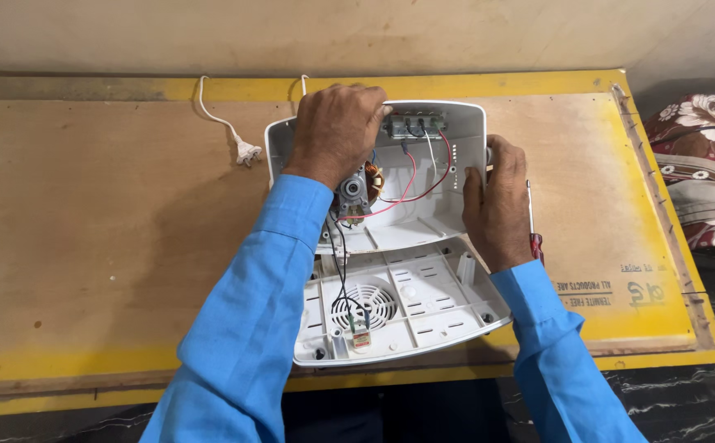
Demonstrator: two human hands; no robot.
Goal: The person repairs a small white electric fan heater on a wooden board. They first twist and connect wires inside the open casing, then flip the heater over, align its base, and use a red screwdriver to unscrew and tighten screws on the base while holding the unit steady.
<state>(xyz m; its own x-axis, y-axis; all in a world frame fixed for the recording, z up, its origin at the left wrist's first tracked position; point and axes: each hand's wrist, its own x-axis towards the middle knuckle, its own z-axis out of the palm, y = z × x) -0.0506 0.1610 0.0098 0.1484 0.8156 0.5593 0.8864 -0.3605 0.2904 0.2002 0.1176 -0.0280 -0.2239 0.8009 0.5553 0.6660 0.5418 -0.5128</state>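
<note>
Soft, even, warm light, faint shadows under the arms, sharp throughout.

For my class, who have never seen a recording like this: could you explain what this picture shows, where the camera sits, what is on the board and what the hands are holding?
There is one picture, taken by a camera worn on a person's head, looking down at their own two bare hands in blue sleeves. No machine is involved.

On a plywood board with yellow edges lies an opened white plastic appliance: the upper shell holds a small motor, a switch block and red, black and white wires, and the flat base cover with a round vent lies nearer the person.

The left hand rests on the shell's top edge beside the switch block. The right hand grips the shell's right side. A red-handled screwdriver lies just right of that hand. A white plug lies on the board to the left.
</note>
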